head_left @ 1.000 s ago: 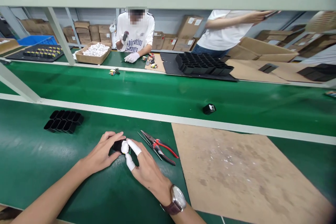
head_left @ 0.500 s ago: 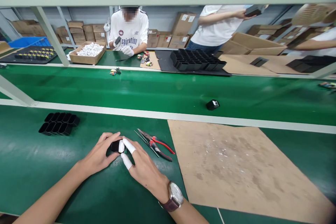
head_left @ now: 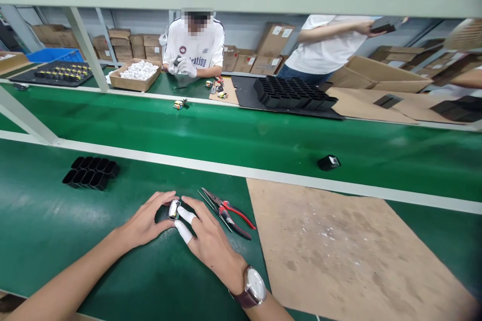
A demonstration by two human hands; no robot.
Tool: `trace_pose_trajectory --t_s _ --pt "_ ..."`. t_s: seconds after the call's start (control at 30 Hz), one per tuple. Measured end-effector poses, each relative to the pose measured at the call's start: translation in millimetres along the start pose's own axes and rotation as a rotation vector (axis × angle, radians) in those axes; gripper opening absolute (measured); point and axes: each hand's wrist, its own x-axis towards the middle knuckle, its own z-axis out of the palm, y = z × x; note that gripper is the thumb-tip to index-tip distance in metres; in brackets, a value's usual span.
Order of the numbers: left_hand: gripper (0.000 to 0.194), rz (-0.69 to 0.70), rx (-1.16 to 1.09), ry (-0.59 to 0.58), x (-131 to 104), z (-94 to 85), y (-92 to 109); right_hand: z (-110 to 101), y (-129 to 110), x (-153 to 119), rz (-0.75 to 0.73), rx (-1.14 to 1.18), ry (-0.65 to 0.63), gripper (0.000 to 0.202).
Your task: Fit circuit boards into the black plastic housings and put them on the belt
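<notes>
My left hand (head_left: 152,218) is closed around a small black plastic housing (head_left: 171,214) just above the green bench. In its open end sits a circuit board (head_left: 174,209) with a white covering and a bit of green at its edge. My right hand (head_left: 205,233) has white finger cots on thumb and index finger. Those two fingertips pinch the board at the housing's mouth, partly hiding it. To the right lie red-and-black long-nose pliers (head_left: 229,213) beside thin metal tweezers (head_left: 216,213).
Several black housings (head_left: 90,173) stand grouped at left. A stained cardboard sheet (head_left: 339,251) covers the right side. Beyond a white rail (head_left: 196,164), the green belt carries a black housing (head_left: 329,162) and a circuit board (head_left: 179,104). Opposite, a gloved co-worker (head_left: 194,50) sits near a box of white pieces (head_left: 135,83).
My right index finger has shifted lower on the white-covered board, and more of the board shows. The belt's items have moved right. The whole view has shifted slightly.
</notes>
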Motion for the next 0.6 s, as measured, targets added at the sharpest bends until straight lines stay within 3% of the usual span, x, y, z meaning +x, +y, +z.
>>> trace_pose_trajectory --t_s 0.17,0.33,0.47,0.6 --pt "0.065 -0.036 0.013 -0.027 -3.4 2.6 0.3 5.5 3.9 0.0 -0.034 0.123 0.042 0.045" --pt "0.065 -0.071 0.047 -0.056 -3.6 2.4 2.3 -2.5 -1.9 2.1 -0.054 0.184 0.136 0.054" --pt "0.068 -0.051 0.081 0.003 -3.3 -2.3 -2.4 -10.5 -4.3 3.5 -0.027 0.214 0.256 0.052" --pt "0.074 -0.012 0.088 0.052 -3.5 -5.4 -4.4 -9.7 -2.2 0.4 -0.032 0.262 0.237 0.055"
